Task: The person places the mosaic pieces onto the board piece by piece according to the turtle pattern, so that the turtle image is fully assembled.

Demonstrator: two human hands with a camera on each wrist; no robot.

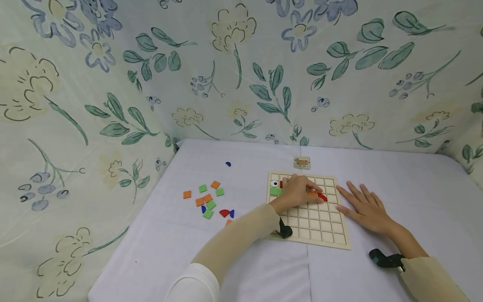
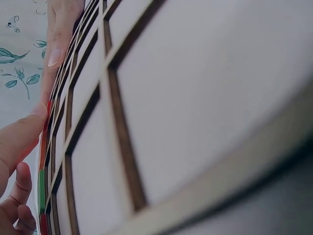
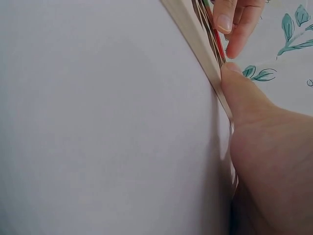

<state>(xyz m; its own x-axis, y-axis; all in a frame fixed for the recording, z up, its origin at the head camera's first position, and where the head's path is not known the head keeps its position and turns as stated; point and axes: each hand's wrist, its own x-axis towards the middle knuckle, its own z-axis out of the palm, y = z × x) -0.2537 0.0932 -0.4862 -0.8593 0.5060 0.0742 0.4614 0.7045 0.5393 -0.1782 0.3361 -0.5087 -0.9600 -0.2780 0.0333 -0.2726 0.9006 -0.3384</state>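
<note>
A square wooden grid board [image 1: 315, 224] lies on the table, with my left hand [image 1: 298, 191] over its upper rows. The left thumb and a fingertip pinch a curved red piece [image 1: 323, 197], which sits at the right end of a row beside an orange tile [image 1: 312, 194]. In the left wrist view, the thumb tip meets that red piece's edge. At the board's upper left are a round eye piece [image 1: 274, 183] and a green tile [image 1: 273, 191]; my hand hides part of these rows. My right hand [image 1: 367, 212] rests with fingers spread, its thumb [image 3: 237, 83] against the board's right edge.
Left of the board lie several loose pieces: orange tiles [image 1: 187, 194], green tiles [image 1: 203, 188], a red piece [image 1: 224, 213] and blue pieces [image 1: 232, 213]. A lone blue half-disc [image 1: 228, 164] is farther back. Behind the board lies a small patterned card [image 1: 302, 162]. Floral cloth [image 1: 234, 96] hangs behind.
</note>
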